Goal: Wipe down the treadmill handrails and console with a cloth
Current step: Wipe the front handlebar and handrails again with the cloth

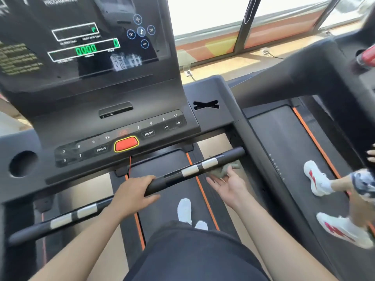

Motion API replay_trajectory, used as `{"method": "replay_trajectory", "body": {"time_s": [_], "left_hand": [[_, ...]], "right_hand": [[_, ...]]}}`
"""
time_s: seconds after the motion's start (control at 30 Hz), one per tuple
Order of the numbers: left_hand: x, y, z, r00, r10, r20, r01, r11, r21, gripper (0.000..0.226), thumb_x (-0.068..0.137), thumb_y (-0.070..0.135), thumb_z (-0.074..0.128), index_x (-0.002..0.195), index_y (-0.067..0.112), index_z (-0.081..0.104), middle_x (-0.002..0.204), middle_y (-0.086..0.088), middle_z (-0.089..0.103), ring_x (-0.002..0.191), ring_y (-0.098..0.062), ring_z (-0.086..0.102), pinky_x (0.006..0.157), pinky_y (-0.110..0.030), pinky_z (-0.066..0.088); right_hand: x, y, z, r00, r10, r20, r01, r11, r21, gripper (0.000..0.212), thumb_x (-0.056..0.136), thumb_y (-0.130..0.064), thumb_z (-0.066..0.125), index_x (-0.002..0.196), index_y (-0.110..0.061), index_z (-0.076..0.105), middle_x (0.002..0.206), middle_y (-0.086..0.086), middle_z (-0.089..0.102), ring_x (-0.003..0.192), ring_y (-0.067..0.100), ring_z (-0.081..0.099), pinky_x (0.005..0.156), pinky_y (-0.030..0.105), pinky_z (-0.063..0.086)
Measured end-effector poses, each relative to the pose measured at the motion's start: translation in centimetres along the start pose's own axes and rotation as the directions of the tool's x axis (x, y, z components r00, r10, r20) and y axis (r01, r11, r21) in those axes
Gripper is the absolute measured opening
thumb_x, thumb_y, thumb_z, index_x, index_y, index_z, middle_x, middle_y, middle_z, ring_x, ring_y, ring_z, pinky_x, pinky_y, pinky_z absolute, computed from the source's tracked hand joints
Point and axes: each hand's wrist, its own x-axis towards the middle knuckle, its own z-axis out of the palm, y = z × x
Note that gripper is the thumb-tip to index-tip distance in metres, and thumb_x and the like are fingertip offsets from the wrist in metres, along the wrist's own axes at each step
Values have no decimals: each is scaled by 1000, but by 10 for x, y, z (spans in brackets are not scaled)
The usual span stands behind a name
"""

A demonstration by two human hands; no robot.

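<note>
The black front handrail [176,177] with silver sensor bands runs across below the console [113,126], which has a lit screen [85,47] and a red stop button [126,144]. My left hand [134,193] grips the handrail near its middle, fingers over the top and thumb beneath. My right hand [229,186] lies palm up with straight fingers, just below the right part of the rail. A crumpled grey-green cloth [226,169] sits at its fingertips under the rail; whether the fingers hold it I cannot tell.
My white shoes [185,211] stand on the belt [172,199]. On the neighbouring treadmill [284,138] to the right, another person's legs and white-and-red shoes [318,179] are in view. A round cup holder [22,163] is at the console's left.
</note>
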Motion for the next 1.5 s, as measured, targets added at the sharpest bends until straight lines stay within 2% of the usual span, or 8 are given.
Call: {"method": "replay_trajectory", "body": {"time_s": [0.13,0.23,0.33,0.53,0.83,1.07,1.37,1.5], "left_hand": [[4,-1,-3,999,39,-16,-37,993,111,42,86,57,61,120,32,55,95,10,71,89,-20,67,72,-33,46],[7,-15,2,986,162,-28,-145,937,317,46,80,58,60,116,29,59,87,4,68,91,-22,64,93,-32,42],[5,-22,7,971,225,-81,-184,919,348,44,74,47,67,111,24,64,81,1,68,84,-24,64,98,-33,41],[1,-20,11,938,277,-211,-172,895,411,38,68,40,66,100,18,71,74,1,69,77,-26,62,92,-42,44],[-1,-21,13,944,236,-230,-124,901,417,32,71,41,64,93,19,71,71,4,70,71,-24,62,86,-41,41],[-1,-20,11,952,219,-212,-118,907,404,29,70,40,64,89,18,69,70,2,69,69,-25,62,84,-39,43],[0,-19,8,979,160,-126,-95,907,409,33,70,45,66,89,18,68,70,0,68,68,-25,61,83,-39,43],[0,-19,8,984,139,-108,-81,903,421,34,68,47,64,86,18,67,68,0,67,68,-25,61,83,-38,42]], "right_hand": [[-7,36,10,984,152,91,-142,984,-104,33,107,-32,44,125,-7,57,127,21,64,111,37,63,76,49,57],[-13,65,17,942,274,194,-243,955,-167,39,107,-34,43,128,-4,57,127,24,65,115,39,64,80,50,59],[-19,81,23,901,339,270,-306,939,-158,46,108,-37,38,133,-3,56,129,24,64,118,42,62,85,51,57],[-9,65,15,904,285,318,-323,944,72,49,106,-46,39,129,-8,60,133,25,60,121,46,59,95,55,52],[6,18,-3,974,127,189,-165,966,201,43,107,-43,37,120,-9,59,135,17,58,127,40,54,101,52,47],[-3,70,22,946,229,231,-232,973,-16,43,105,-41,45,136,-12,57,128,14,66,115,37,64,81,50,57],[-18,96,30,906,324,274,-293,945,-148,36,107,-36,42,116,-9,64,115,15,71,116,36,64,94,50,52],[-8,64,18,933,274,234,-254,961,-111,30,106,-34,43,117,-12,61,127,17,65,122,36,61,88,48,53]]}}
